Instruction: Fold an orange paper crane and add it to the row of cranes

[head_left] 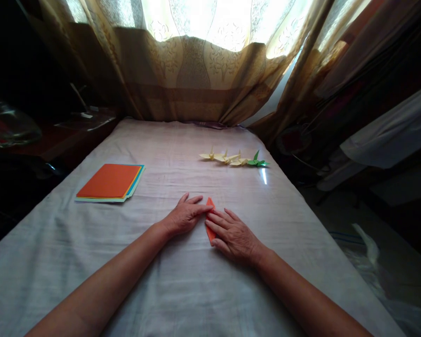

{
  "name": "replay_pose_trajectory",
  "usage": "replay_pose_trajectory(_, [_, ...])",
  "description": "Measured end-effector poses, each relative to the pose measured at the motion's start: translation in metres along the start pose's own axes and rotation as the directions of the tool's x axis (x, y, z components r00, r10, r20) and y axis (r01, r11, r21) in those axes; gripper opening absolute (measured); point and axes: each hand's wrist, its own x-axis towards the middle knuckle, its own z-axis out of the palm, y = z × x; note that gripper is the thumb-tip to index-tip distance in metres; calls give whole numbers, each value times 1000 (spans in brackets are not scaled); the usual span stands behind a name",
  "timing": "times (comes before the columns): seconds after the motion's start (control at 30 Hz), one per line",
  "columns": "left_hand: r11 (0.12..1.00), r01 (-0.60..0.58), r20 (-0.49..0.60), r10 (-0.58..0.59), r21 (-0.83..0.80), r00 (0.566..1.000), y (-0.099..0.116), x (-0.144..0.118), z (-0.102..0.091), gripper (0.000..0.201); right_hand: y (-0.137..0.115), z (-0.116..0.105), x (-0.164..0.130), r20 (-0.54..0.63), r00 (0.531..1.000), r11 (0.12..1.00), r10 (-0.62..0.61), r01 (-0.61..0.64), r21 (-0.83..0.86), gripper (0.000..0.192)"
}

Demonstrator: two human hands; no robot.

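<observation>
A narrow piece of folded orange origami paper lies on the cloth in front of me, pointed at its far end. My left hand is beside it on the left, fingers spread, one digit reaching across to touch the paper near its upper part. Laid flat over the right side of the paper is my right hand, its fingers stretched out and pressing it down. The middle of the paper is partly hidden under the fingers.
A stack of square coloured paper, orange on top, sits at the left. Several cream paper cranes and a green paper crane stand in a row at the far right. A patterned curtain hangs behind the cloth-covered surface.
</observation>
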Motion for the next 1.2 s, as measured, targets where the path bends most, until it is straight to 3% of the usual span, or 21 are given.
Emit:
replay_pose_trajectory(0.27, [979, -106, -39, 115, 171, 993, 10, -10, -3, 40, -13, -4, -30, 138, 987, 994, -82, 70, 85, 60])
replay_pose_trajectory(0.47, [968, -51, -45, 64, 246, 997, 14, -6, 0, 41, -21, -7, -39, 154, 982, 988, -112, 94, 120, 62])
replay_pose_trajectory(0.6, [960, 20, -34, -11, 278, 999, 18, 1, 0, 42, -27, -5, -45, 80, 992, 988, -102, 92, 125, 55])
replay_pose_trajectory(0.7, [955, 20, -57, -3, 297, 998, 18, -1, 1, 45, -30, -1, -50, -89, 992, 989, -85, 95, 111, 42])
replay_pose_trajectory(0.8, [950, -56, -114, 95, 306, 989, 16, -10, 3, 45, -29, 2, -51, -337, 941, 994, 10, 28, 109, 37])
replay_pose_trajectory(0.9, [947, -145, -127, 187, 286, 974, 13, -21, 4, 40, -25, 1, -43, -470, 878, 993, 92, -48, 104, 35])
replay_pose_trajectory(1.0, [940, -201, -131, 244, 275, 961, 13, -28, 5, 35, -19, -2, -26, -489, 866, 994, 104, -85, 62, 31])
replay_pose_trajectory(1.2, [945, -209, -198, 262, 253, 944, 15, -30, 6, 25, -5, 1, 3, -355, 931, 996, 82, -67, 55, 22])
